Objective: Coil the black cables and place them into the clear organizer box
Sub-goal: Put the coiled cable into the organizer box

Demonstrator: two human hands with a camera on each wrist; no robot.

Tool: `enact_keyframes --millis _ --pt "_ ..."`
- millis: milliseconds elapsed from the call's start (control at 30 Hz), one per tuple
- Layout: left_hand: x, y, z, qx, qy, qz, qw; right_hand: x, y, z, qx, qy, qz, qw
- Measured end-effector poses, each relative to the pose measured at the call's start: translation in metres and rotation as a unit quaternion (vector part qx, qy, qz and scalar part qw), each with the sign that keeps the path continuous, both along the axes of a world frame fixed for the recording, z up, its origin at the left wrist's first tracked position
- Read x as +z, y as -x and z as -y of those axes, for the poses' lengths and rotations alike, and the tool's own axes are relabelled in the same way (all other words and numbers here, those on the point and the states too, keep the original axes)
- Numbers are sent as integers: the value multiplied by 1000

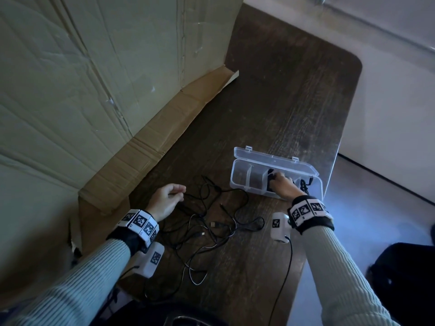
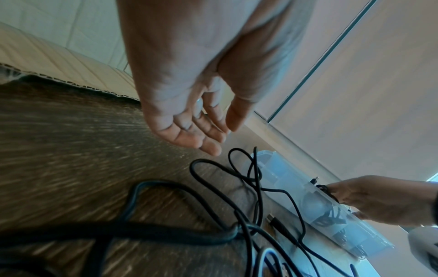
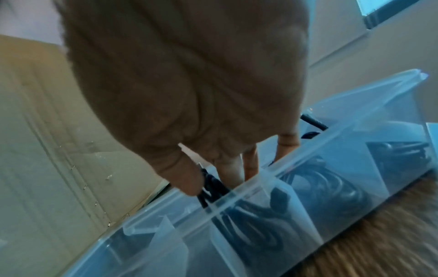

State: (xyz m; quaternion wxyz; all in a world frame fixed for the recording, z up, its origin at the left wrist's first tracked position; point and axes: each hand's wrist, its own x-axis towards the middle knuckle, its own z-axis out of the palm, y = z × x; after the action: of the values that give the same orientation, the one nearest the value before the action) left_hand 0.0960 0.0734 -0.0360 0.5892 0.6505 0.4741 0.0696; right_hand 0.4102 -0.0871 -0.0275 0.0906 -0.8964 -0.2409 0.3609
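The clear organizer box stands open on the dark wooden table, its lid tipped back. My right hand reaches into a middle compartment and pinches a coiled black cable between thumb and fingers, low inside the box. More coils lie in the compartments to the right. A tangle of loose black cables sprawls in front of the box. My left hand hovers over the tangle's left edge, fingers relaxed and holding nothing.
A large cardboard sheet leans along the left, its flap lying on the table. The table's right edge runs just behind the box. A black bag sits on the floor at lower right.
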Motion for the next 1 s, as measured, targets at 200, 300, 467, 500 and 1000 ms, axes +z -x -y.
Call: enact_keyframes --millis 200,300,467,500,1000 --pt "4 -1 -1 7 -14 7 1000 -2 -4 7 -34 -95 77 992" --pt "5 0 -1 13 -17 13 1000 1 -1 8 -100 -121 145 977" --pt "3 2 -1 13 -11 21 1000 3 14 -2 -140 -142 153 968" --pt "3 2 -1 10 -11 19 1000 3 16 -6 -135 -131 150 971" --pt "-2 3 0 1 -12 35 999 14 1 -25 -157 10 109 982"
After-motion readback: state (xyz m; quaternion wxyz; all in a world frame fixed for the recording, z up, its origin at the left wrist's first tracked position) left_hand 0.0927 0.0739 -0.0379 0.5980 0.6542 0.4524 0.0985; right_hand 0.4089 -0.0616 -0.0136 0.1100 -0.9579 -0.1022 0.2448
